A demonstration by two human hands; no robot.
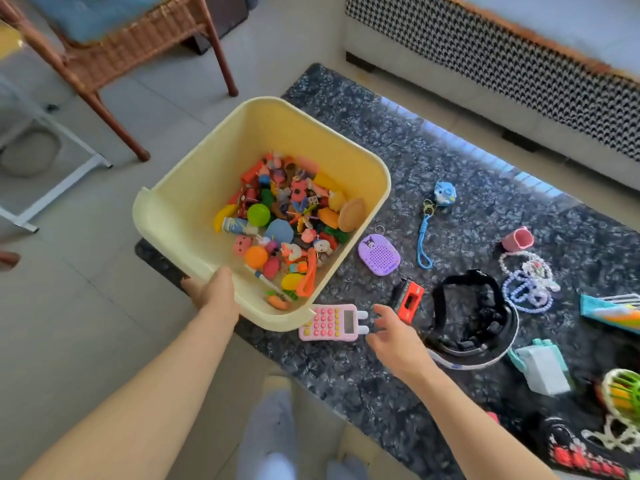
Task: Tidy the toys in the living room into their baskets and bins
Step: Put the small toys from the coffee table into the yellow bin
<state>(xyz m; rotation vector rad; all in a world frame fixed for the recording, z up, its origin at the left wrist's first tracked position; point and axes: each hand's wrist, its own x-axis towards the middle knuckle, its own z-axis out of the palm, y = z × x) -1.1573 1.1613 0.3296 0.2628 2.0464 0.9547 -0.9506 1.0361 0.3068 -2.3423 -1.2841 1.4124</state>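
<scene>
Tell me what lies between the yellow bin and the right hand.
In the head view, a pink calculator lies on the rug between the yellow bin and the right hand, beside its open fingers.

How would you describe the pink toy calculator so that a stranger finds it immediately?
Start at the yellow bin full of small toys. On the dark rug against its near corner lies the pink calculator, just left of the right hand. Only it has a number keypad, a small screen and two white rabbit ears.
</scene>
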